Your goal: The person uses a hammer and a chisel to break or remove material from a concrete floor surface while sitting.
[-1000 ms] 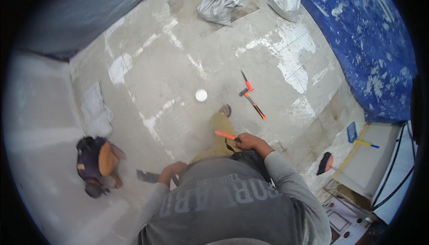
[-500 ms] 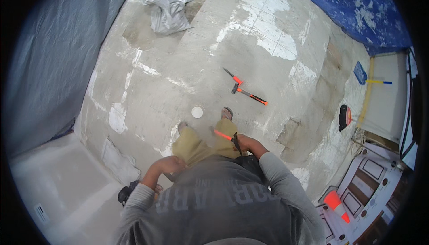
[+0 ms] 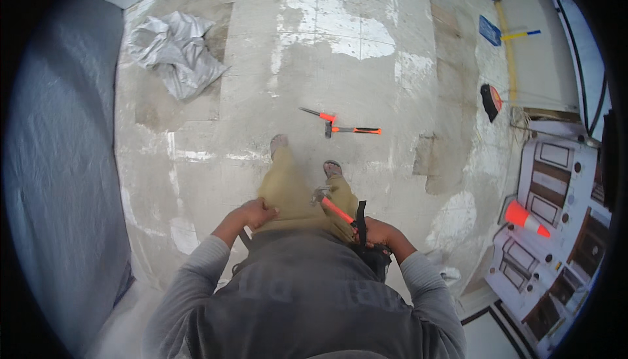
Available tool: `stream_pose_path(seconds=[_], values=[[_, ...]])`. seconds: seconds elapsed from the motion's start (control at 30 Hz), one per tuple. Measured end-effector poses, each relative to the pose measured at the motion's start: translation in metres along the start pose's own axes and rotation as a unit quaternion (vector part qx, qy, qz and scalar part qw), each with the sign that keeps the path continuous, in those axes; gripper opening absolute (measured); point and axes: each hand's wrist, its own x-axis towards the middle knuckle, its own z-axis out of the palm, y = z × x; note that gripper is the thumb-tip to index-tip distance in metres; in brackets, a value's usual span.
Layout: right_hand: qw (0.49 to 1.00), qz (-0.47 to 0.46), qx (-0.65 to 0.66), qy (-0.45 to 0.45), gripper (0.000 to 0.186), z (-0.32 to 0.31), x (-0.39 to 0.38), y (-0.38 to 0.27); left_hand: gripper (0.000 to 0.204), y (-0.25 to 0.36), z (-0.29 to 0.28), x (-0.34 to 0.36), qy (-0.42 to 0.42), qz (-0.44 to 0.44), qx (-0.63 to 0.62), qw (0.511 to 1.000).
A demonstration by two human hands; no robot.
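Observation:
My right hand [image 3: 378, 231] is at my right hip, closed round the lower end of a hammer [image 3: 338, 210] with an orange handle. The hammer's metal head points forward over my right thigh. Beside that hand a black strap [image 3: 361, 217] sticks up, and a dark pouch [image 3: 375, 259] hangs below it. My left hand [image 3: 257, 214] rests against my tan trousers [image 3: 288, 192] with curled fingers; what they grip, if anything, is hidden. On the floor ahead lie an orange-gripped chisel [image 3: 318, 114] and a club hammer [image 3: 353, 130], close together.
A crumpled white sack [image 3: 176, 54] lies at the far left, beside grey sheeting [image 3: 59, 136]. To the right are a blue flat-headed tool [image 3: 489, 30] with a yellow handle, a black-and-red item [image 3: 489, 102], an orange cone [image 3: 526, 218] and a panel-printed board [image 3: 546, 195].
My left foot has stepped forward, nearer the floor tools. The view has turned, shifting the sack left. The round white disc is out of sight. The hammer stays at my right hand.

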Motion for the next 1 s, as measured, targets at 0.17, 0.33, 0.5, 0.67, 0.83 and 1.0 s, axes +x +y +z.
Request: stream_pose_path(seconds=[0.17,0.33,0.5,0.67,0.83,1.0], values=[[0.994,-0.033,0.1,0.014,0.035,0.045,-0.009,-0.004,0.058,-0.008,-0.041,0.034,-0.021,0.077,0.224,0.971],[0.987,0.003,0.163,-0.006,0.03,0.061,-0.01,-0.026,0.037,-0.016,-0.065,0.032,-0.107,0.117,0.286,0.945],[0.987,0.01,0.157,-0.042,0.025,0.081,0.024,0.018,0.035,-0.042,-0.076,-0.006,-0.186,0.117,0.26,0.94],[0.966,0.061,0.235,-0.09,0.019,0.06,0.055,0.009,0.036,-0.056,-0.055,0.028,-0.17,0.085,0.272,0.943],[0.942,0.1,0.311,-0.073,0.021,0.035,0.117,0.039,0.035,0.004,-0.082,0.05,-0.155,-0.036,0.342,0.926],[0.937,0.031,0.345,0.039,0.019,0.002,0.191,0.043,0.039,-0.029,-0.072,0.06,-0.085,-0.027,0.29,0.953]])
